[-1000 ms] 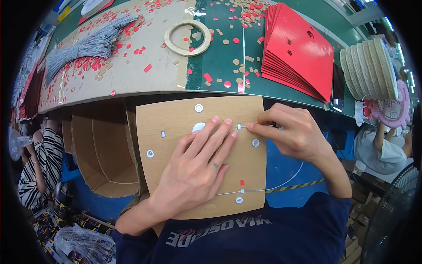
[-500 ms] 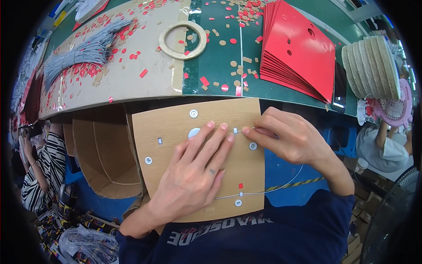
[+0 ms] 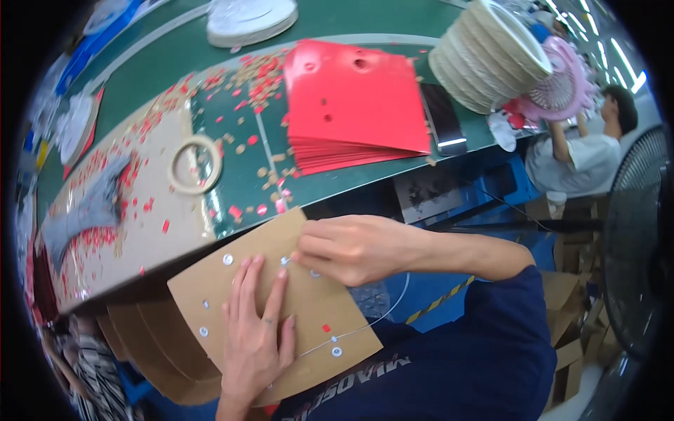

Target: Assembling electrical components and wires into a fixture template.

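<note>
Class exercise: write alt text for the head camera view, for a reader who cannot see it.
A person's left hand presses flat on a brown cardboard sheet with punched holes while the right hand pinches a thin white cord at one hole. Beyond lie a stack of red sheets, a tape ring and scattered paper scraps on a green table.

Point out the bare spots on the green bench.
Bare green bench lies beyond the scraps, bordered by the white disc stack. Crowded: paper scraps around the tape ring, the red card stack, and the cream plate stack.
</note>
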`<move>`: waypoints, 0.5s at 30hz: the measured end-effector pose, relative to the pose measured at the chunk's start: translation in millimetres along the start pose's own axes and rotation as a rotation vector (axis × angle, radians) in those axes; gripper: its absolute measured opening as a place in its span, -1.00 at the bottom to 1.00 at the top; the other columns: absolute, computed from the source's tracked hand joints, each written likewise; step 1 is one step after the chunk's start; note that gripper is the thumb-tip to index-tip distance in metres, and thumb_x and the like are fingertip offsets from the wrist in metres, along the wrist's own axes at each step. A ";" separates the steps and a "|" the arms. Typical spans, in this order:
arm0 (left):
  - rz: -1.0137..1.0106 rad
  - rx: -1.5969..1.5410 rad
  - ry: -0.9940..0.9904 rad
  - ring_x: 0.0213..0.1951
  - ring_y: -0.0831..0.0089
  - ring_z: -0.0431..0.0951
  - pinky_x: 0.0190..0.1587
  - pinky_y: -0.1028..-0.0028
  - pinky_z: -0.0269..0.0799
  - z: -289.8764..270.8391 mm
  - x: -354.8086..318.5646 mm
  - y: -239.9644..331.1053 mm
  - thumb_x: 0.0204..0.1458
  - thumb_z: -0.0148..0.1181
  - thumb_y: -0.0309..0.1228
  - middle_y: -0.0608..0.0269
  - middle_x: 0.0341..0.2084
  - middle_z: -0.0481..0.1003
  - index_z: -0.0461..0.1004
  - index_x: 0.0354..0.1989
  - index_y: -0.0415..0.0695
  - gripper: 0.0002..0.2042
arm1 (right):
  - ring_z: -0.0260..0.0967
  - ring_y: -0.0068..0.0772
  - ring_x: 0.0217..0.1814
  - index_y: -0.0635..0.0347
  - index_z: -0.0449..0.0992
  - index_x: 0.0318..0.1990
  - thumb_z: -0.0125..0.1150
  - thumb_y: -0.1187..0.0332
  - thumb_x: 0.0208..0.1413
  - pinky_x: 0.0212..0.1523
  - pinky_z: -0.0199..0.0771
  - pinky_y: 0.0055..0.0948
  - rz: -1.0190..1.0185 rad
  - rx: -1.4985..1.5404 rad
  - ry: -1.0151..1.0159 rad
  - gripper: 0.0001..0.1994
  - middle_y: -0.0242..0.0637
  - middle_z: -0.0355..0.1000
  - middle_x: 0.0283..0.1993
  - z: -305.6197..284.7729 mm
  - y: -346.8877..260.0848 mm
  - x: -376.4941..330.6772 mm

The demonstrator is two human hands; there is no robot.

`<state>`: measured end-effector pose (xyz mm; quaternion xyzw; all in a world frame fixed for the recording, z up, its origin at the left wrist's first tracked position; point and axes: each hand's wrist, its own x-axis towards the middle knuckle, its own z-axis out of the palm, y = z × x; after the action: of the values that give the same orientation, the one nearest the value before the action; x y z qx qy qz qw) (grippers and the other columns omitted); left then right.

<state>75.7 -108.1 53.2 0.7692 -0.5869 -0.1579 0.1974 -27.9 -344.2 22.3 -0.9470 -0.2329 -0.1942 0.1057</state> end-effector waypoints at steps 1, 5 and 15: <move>-0.029 0.028 -0.015 0.43 -0.18 0.13 0.33 0.01 0.16 0.3 1.1 1.3 0.00 0.20 -0.52 -0.23 0.39 0.13 0.32 0.36 -0.18 -0.36 | 0.44 -0.30 -0.20 0.47 0.56 -0.20 0.22 0.44 -0.09 -0.22 0.57 -0.42 0.023 -0.029 -0.003 -0.70 -0.21 0.34 -0.31 1.6 0.5 -2.4; 0.005 0.025 0.006 0.42 -0.21 0.14 0.36 -0.01 0.14 5.5 5.2 3.6 0.00 0.19 -0.53 -0.22 0.38 0.16 0.32 0.36 -0.18 -0.36 | 0.43 -0.32 -0.15 0.45 0.55 -0.23 0.22 0.45 -0.13 -0.22 0.58 -0.46 -0.004 -0.049 -0.060 -0.72 -0.21 0.35 -0.27 0.0 -4.9 -3.8; -0.076 -0.107 0.032 0.43 -0.26 0.11 0.41 -0.01 0.09 -1.9 7.0 -4.2 -0.07 0.30 -0.58 -0.25 0.38 0.14 0.21 0.41 -0.23 -0.24 | 0.47 -0.28 -0.27 0.38 0.54 -0.23 0.26 0.46 -0.13 -0.32 0.59 -0.42 0.218 0.105 -0.015 -0.74 -0.25 0.41 -0.28 -23.8 0.8 -10.9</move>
<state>81.9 -113.6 52.8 0.7817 -0.5447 -0.1841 0.2414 -44.0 -356.2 39.2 -0.9613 -0.1391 -0.1621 0.1741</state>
